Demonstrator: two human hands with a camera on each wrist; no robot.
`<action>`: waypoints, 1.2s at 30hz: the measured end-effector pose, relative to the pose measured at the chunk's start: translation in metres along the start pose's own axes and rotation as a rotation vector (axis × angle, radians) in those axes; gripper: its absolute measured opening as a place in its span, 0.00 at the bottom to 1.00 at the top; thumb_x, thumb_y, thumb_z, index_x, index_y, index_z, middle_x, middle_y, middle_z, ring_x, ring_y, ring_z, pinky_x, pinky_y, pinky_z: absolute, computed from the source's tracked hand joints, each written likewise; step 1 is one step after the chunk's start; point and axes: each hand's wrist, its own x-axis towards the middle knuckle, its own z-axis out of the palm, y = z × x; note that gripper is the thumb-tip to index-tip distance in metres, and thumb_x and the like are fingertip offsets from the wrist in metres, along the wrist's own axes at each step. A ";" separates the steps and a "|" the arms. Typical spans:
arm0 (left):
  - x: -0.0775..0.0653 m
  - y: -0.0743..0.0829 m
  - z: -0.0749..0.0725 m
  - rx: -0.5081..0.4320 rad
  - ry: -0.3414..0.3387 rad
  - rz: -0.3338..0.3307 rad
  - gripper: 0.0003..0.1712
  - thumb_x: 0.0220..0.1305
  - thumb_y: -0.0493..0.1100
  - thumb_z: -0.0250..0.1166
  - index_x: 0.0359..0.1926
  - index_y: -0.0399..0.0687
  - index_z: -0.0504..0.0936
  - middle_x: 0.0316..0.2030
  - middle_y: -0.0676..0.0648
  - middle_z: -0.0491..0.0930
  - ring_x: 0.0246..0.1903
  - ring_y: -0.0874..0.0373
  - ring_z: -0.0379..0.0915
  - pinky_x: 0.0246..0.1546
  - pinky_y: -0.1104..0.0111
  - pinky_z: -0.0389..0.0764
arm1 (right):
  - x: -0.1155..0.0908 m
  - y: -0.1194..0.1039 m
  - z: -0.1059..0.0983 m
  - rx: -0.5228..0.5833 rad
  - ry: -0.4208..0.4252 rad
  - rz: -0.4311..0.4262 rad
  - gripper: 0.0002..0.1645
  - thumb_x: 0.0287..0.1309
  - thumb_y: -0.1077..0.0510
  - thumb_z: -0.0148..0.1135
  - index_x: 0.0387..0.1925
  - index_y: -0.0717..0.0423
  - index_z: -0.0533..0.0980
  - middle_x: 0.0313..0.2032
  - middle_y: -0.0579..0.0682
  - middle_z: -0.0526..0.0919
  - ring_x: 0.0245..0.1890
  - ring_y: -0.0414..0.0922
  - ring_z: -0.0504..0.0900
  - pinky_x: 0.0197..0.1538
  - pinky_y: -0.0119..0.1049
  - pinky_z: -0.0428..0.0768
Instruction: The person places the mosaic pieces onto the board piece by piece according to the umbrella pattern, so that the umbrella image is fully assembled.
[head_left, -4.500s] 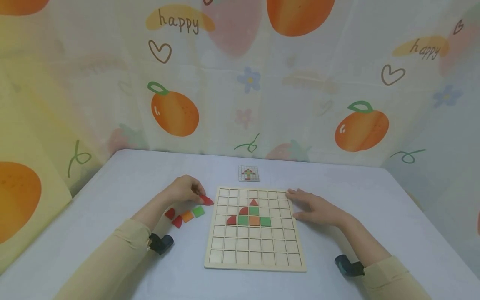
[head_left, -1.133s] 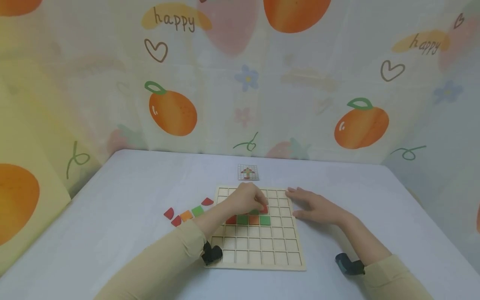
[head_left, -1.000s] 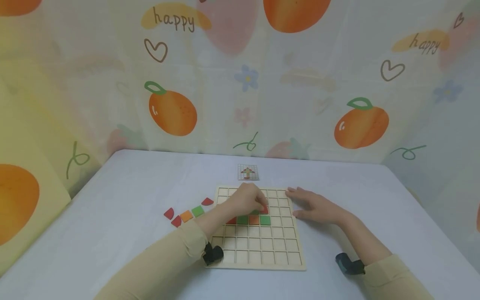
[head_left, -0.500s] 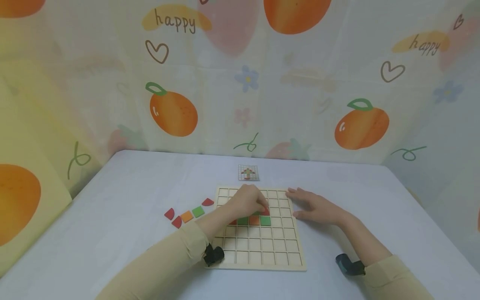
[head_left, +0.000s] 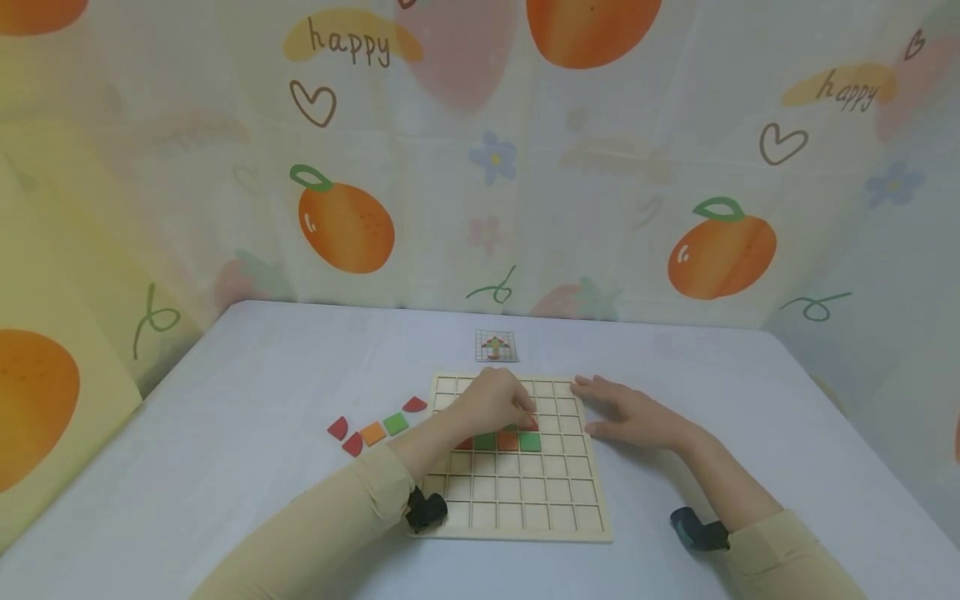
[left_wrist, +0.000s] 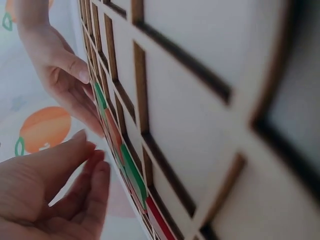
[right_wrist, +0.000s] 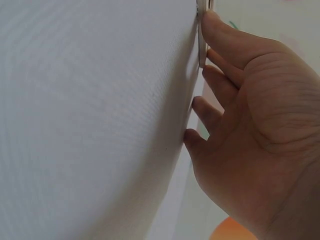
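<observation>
In the head view a wooden grid board (head_left: 517, 537) lies on the table. My left hand (head_left: 491, 402) reaches over it, thumb and fingertips pinching a red quarter-circle tile (head_left: 532, 423) at a cell in the upper middle. Below it are a green square tile (head_left: 530, 442), an orange square tile (head_left: 507, 441) and another green tile (head_left: 485, 442). The left hand hides some tiles behind it. Along the board's right edge rests my right hand (head_left: 633, 417), fingers extended; in the right wrist view its thumb (right_wrist: 215, 30) touches the board's edge.
Left of the board lie several loose tiles: red quarter-circles (head_left: 414, 405), a green square (head_left: 395, 423) and an orange square (head_left: 372, 432). A small pattern card (head_left: 496, 346) sits beyond the board. A fruit-print cloth (head_left: 585, 183) hangs behind the table.
My left hand has carried a red quarter-circle tile from the loose pile rightward onto the board. Over the last second it stays there with slight finger movement. The right hand holds still.
</observation>
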 end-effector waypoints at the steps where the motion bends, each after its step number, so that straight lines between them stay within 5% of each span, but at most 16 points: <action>1: 0.000 0.000 -0.001 -0.007 0.003 0.004 0.10 0.58 0.41 0.71 0.41 0.46 0.90 0.41 0.49 0.90 0.41 0.58 0.84 0.41 0.69 0.82 | 0.000 0.000 0.000 0.000 -0.001 0.001 0.41 0.61 0.44 0.64 0.72 0.50 0.63 0.76 0.53 0.60 0.78 0.62 0.50 0.74 0.65 0.52; 11: -0.012 -0.014 -0.029 -0.142 0.064 -0.080 0.10 0.61 0.40 0.69 0.44 0.46 0.88 0.45 0.49 0.88 0.49 0.54 0.83 0.51 0.62 0.82 | 0.001 -0.002 0.001 -0.003 -0.001 0.010 0.42 0.61 0.44 0.64 0.73 0.50 0.62 0.76 0.53 0.59 0.78 0.62 0.50 0.75 0.65 0.52; 24: -0.031 -0.047 -0.072 -0.118 0.140 -0.143 0.14 0.60 0.40 0.69 0.47 0.43 0.86 0.43 0.46 0.87 0.43 0.55 0.81 0.49 0.62 0.82 | 0.000 -0.001 0.002 -0.011 0.006 0.009 0.42 0.60 0.45 0.65 0.72 0.50 0.63 0.75 0.54 0.60 0.77 0.62 0.51 0.74 0.64 0.53; 36: -0.046 -0.083 -0.086 -0.075 0.154 -0.246 0.11 0.57 0.39 0.69 0.42 0.44 0.87 0.40 0.46 0.87 0.40 0.55 0.79 0.50 0.61 0.79 | 0.001 -0.003 0.002 -0.020 0.010 0.022 0.42 0.60 0.44 0.65 0.72 0.49 0.63 0.76 0.54 0.60 0.77 0.62 0.50 0.74 0.65 0.53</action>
